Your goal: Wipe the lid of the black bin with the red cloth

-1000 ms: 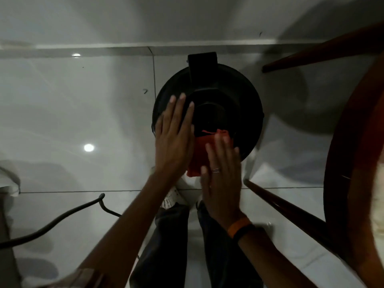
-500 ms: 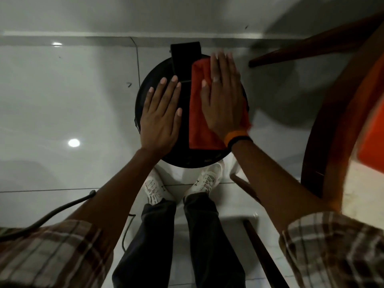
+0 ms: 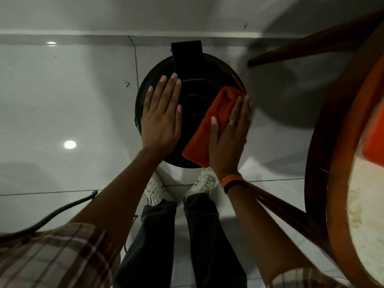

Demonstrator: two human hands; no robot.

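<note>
Floor (image 3: 62,104): glossy pale tile with dark grout lines, two ceiling-light reflections on its left part, and a raised pale skirting along the far edge. Standing directly on it: one round black bin (image 3: 193,94), near the far wall; one pair of white lace-up shoes (image 3: 154,190), just on the near side of the bin; one dark cable (image 3: 62,208), curving in from the left; dark wooden furniture legs (image 3: 291,49) at the right, one angled near the bin.

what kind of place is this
Likely a room in a home, perhaps a dining area: glossy white floor tiles, a round wooden table and a round black lidded bin against the wall.
</note>
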